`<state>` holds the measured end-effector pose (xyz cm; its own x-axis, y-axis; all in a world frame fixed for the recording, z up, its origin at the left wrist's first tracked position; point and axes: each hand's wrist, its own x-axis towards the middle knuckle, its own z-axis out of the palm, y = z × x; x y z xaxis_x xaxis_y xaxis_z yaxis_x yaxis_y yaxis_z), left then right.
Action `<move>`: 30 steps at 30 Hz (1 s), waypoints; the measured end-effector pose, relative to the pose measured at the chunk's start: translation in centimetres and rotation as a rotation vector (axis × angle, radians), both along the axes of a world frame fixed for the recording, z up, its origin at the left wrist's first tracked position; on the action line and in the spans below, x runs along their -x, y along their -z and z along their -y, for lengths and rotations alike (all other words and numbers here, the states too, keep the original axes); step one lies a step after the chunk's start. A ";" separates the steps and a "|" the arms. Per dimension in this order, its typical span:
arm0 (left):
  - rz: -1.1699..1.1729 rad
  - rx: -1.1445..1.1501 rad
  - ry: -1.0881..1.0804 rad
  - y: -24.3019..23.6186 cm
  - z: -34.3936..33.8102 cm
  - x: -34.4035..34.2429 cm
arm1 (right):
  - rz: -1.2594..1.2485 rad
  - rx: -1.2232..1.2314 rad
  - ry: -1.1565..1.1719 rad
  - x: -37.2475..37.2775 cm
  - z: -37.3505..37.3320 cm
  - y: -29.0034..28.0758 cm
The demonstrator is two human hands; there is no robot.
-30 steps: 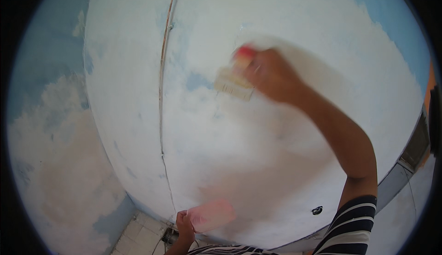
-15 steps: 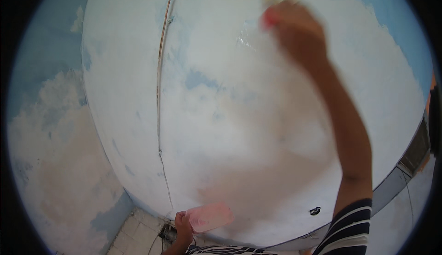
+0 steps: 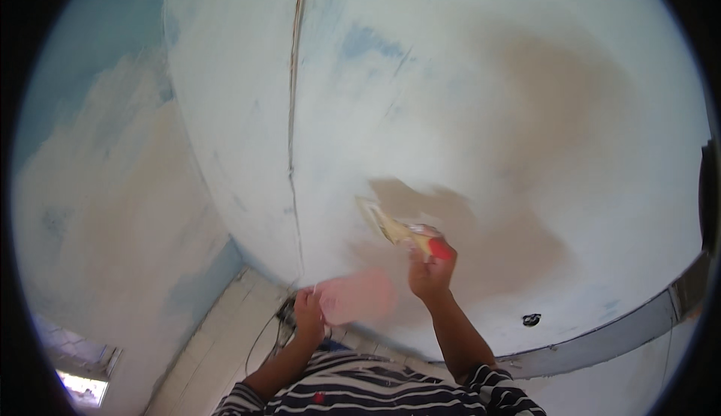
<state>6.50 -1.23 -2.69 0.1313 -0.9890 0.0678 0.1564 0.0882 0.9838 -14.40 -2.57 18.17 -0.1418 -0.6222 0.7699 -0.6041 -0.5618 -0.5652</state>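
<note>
My right hand (image 3: 433, 268) is closed around a putty knife (image 3: 396, 230) with a wide, yellowish blade and a red part by my fingers. The blade points up and left in front of the wall (image 3: 466, 138); whether it touches the surface I cannot tell. Lower and to the left, my left hand (image 3: 308, 312) grips the edge of a flat, pink plastic board (image 3: 359, 297) with rounded corners. Motion blurs the board a little, and any paste on it is hard to make out. White filler coats much of the blue wall, with bluish patches showing through.
A thin pipe or cable (image 3: 294, 108) runs down the wall left of centre. On the left, a second patchy wall (image 3: 113, 191) meets it at a corner. Pale floor tiles (image 3: 218, 333) lie below. A dark round wall fitting (image 3: 531, 319) sits at lower right.
My right hand has come down from high on the wall with the putty knife, near the pink board. The view has tilted lower, showing more of my striped shirt and the floor.
</note>
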 end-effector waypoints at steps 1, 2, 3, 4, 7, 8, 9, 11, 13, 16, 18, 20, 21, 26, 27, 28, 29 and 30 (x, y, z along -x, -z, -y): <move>0.063 0.030 -0.027 0.3 -0.4 -0.5 | 0.024 -0.033 -0.030 0.0 -1.0 2.1; -0.223 -0.159 0.005 0.0 -0.2 0.1 | 0.174 -0.068 0.032 0.5 -2.2 4.0; 0.151 0.109 -0.035 0.2 0.1 0.0 | 0.326 -0.111 0.097 0.8 -3.5 5.5; 0.138 0.109 -0.019 0.5 0.3 0.2 | 0.356 -0.158 0.097 1.1 -4.7 6.6; -0.322 -0.201 -0.004 0.8 0.6 1.7 | 0.402 -0.378 0.180 2.8 -8.2 9.6; -0.354 -0.242 -0.011 0.4 1.0 2.0 | 0.403 -0.384 0.225 3.4 -9.0 10.7; -0.363 -0.273 0.026 -0.4 1.2 2.3 | 0.500 -0.346 0.211 3.7 -9.7 11.1; -0.440 -0.230 0.118 -2.0 1.6 2.7 | 0.607 -0.241 0.200 3.8 -11.1 10.4; -0.493 -0.175 0.180 -3.8 2.0 3.5 | 0.615 -0.059 0.099 4.3 -12.3 8.2; -0.525 -0.058 0.279 -6.2 2.5 4.3 | 0.472 0.078 0.010 5.4 -13.9 5.3; -0.551 0.028 0.304 -7.0 2.9 4.6 | 0.233 0.052 -0.240 6.2 -14.2 3.2; -0.525 0.057 0.276 -7.7 3.0 5.1 | 0.232 -0.022 -0.282 6.1 -14.0 1.2; -0.499 0.092 0.243 -8.0 3.0 5.3 | 0.035 -0.090 -0.281 6.3 -13.5 0.6; -0.426 0.125 0.232 -8.9 3.1 5.3 | -0.239 -0.352 -0.266 6.4 -11.9 -0.1; -0.357 0.136 0.228 -8.9 3.3 5.1 | -0.236 -0.356 -0.278 6.3 -11.5 0.1; -0.352 0.131 0.215 -8.8 3.5 4.9 | -0.256 -0.374 -0.322 6.2 -10.9 0.0; -0.400 0.180 0.262 -8.6 3.6 4.6 | -0.275 -0.393 -0.366 6.1 -10.6 0.0; -0.448 0.229 0.309 -8.3 3.7 4.3 | -0.272 -0.397 -0.381 5.9 -10.2 -0.2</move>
